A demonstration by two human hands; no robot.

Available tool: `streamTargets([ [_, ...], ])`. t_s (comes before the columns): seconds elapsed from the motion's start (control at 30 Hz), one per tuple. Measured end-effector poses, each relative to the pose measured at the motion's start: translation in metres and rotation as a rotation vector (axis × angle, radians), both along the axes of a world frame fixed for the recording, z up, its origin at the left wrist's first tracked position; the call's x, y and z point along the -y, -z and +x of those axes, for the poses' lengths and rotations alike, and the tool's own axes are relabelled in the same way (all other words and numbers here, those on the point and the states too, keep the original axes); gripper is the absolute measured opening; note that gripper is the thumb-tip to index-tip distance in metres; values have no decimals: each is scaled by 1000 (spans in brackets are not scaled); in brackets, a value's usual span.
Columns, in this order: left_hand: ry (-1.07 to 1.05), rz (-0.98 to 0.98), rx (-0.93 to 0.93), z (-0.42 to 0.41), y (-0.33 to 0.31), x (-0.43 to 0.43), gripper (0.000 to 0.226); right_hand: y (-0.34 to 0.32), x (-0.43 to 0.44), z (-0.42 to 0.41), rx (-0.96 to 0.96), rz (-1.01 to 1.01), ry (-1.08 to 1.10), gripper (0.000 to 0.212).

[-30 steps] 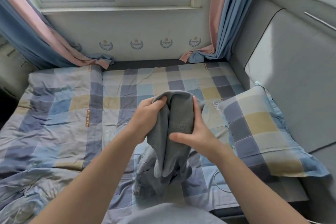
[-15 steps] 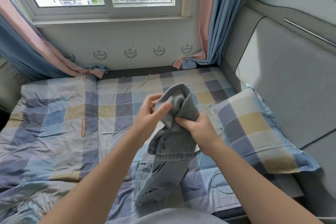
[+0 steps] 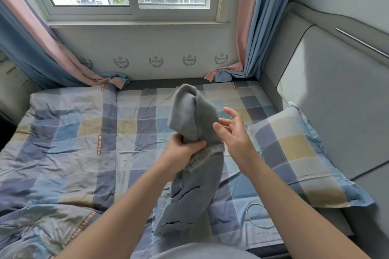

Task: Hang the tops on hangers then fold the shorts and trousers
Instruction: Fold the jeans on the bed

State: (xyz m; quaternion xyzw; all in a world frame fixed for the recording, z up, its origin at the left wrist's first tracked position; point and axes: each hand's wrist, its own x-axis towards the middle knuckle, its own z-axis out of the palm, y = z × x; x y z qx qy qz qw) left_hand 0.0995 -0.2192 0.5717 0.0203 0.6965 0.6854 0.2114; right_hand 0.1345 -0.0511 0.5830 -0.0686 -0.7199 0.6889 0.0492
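Left grip (image 3: 185, 150) clenched round grey jeans (image 3: 195, 193) mid-length, forearm angled up over bed (image 3: 73, 143). Right grip (image 3: 233, 136) released, fingers spread, just right of bunched cloth.

Fingertips of the left hand (image 3: 179, 151) behind the grey garment (image 3: 195, 191); both forearms (image 3: 130, 206) beyond the bottom edge.
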Motion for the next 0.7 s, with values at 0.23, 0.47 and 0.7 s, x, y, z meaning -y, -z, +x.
streamTargets([
  [0.23, -75, 309, 276, -19, -45, 7, 34, 61, 22, 11, 248, -74, -403, 70],
  [0.47, -157, 422, 253, -49, -71, 13, 45, 92, 13, 2, 344, 237, -243, 13],
  [0.7, -28, 431, 207, -53, -24, 35, 81, 64, -3, -2, 174, 72, -22, 4],
])
